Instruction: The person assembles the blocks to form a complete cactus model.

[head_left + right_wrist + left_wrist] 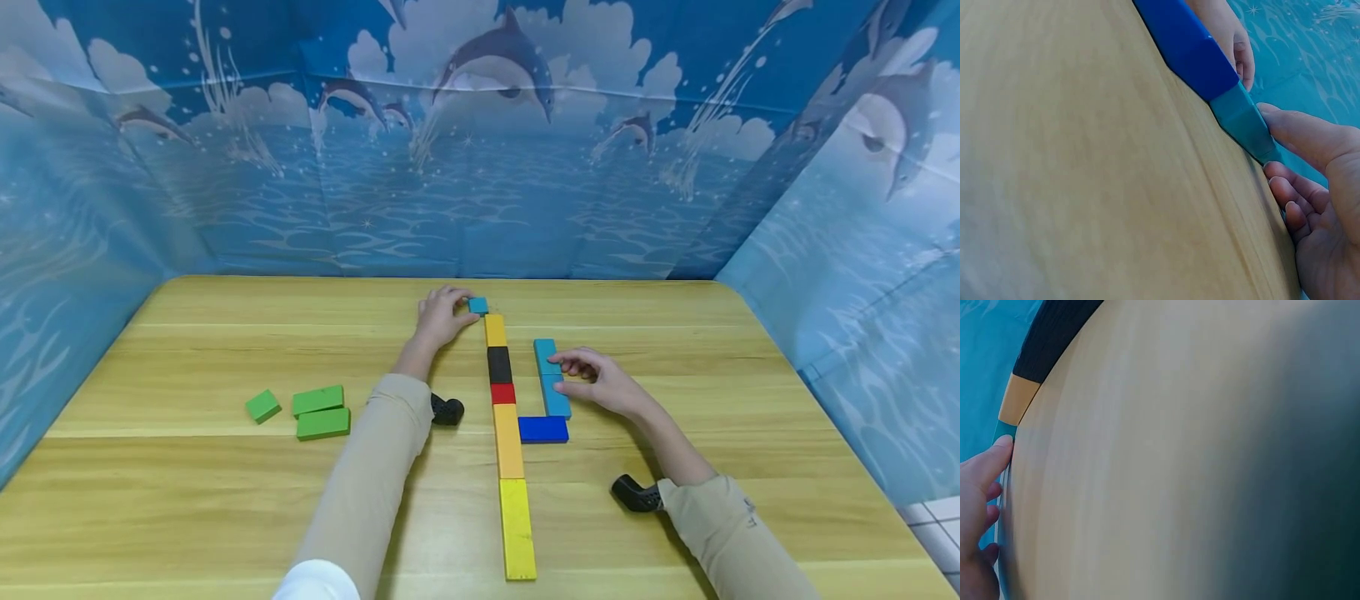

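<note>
At the far end of a line of blocks, my left hand (pixel 440 317) pinches a small light blue block (pixel 478 305) between thumb and fingertips. Directly below that block in the head view is a light orange block (pixel 495 330), then a black block (pixel 498 365), a red block (pixel 502 393), a longer orange block (pixel 508 442) and a yellow block (pixel 517 529). To the right, my right hand (pixel 603 382) touches two light blue blocks (pixel 556 397) laid end to end, thumb and index fingertip at their right side. A dark blue block (pixel 543 430) lies crosswise between them and the line.
On the left lie three loose green blocks (pixel 323 423). Black wrist devices stick out by both sleeves, one a camera-like piece (pixel 636 493) at the right. Beyond the wooden table (pixel 187 517) hangs a dolphin-print curtain (pixel 465 208).
</note>
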`<action>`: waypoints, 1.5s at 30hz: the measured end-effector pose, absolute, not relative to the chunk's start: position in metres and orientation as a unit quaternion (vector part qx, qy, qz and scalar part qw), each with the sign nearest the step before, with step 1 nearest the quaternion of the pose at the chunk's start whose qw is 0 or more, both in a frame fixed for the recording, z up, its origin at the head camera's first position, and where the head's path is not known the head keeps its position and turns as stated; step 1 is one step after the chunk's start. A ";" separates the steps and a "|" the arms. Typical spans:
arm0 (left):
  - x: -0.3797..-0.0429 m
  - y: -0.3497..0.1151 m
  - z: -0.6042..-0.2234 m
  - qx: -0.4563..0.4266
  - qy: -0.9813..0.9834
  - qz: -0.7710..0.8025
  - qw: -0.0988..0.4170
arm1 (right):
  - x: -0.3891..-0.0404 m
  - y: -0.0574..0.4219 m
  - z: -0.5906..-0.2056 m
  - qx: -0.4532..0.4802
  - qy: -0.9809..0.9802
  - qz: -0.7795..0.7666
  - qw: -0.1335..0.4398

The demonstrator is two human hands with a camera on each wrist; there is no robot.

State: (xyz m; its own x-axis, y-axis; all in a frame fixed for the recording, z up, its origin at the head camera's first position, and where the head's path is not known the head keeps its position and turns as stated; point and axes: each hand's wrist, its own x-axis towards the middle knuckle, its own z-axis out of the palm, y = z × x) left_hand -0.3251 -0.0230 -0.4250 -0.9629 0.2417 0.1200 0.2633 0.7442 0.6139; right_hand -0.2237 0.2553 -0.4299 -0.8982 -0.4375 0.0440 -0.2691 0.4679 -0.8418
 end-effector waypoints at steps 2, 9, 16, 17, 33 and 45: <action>-0.325 -0.022 -0.425 -0.133 -0.935 -0.327 0.017 | -0.224 0.256 -0.431 -0.208 0.853 -0.471 0.088; -0.325 -0.025 -0.431 -0.149 -0.926 -0.346 0.022 | -0.224 0.256 -0.432 -0.207 0.852 -0.473 0.089; -0.324 -0.032 -0.435 -0.196 -0.909 -0.367 0.017 | -0.225 0.257 -0.433 -0.212 0.849 -0.476 0.088; -0.324 -0.033 -0.435 -0.201 -0.910 -0.362 0.014 | -0.225 0.257 -0.433 -0.213 0.849 -0.476 0.088; -0.319 -0.028 -0.429 -0.233 -0.923 -0.305 -0.022 | -0.224 0.256 -0.431 -0.210 0.849 -0.476 0.087; -0.318 -0.020 -0.430 -0.236 -0.928 -0.289 -0.010 | -0.224 0.255 -0.430 -0.210 0.849 -0.478 0.086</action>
